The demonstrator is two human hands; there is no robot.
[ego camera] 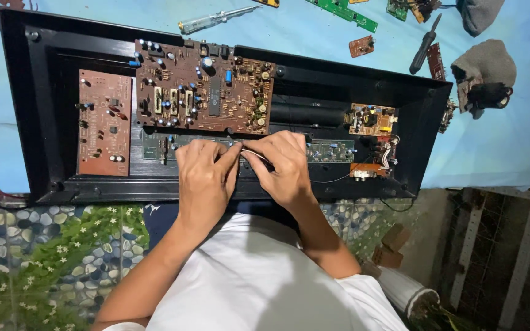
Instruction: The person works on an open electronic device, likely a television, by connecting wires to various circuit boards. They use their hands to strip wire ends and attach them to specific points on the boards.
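Right now both hands meet over the lower middle of the open black casing (44,92), which lies flat on a blue sheet (498,153). Left hand (207,175) and right hand (283,164) pinch a thin white wire (254,153) between fingertips, just below the large brown circuit board (203,86) and above a long green board (154,147). A smaller brown board (104,122) sits at the left end, a small yellow-marked board (372,119) at the right. A clear-handled screwdriver (213,20) lies above the casing, a black-handled tool (424,46) well apart to the right
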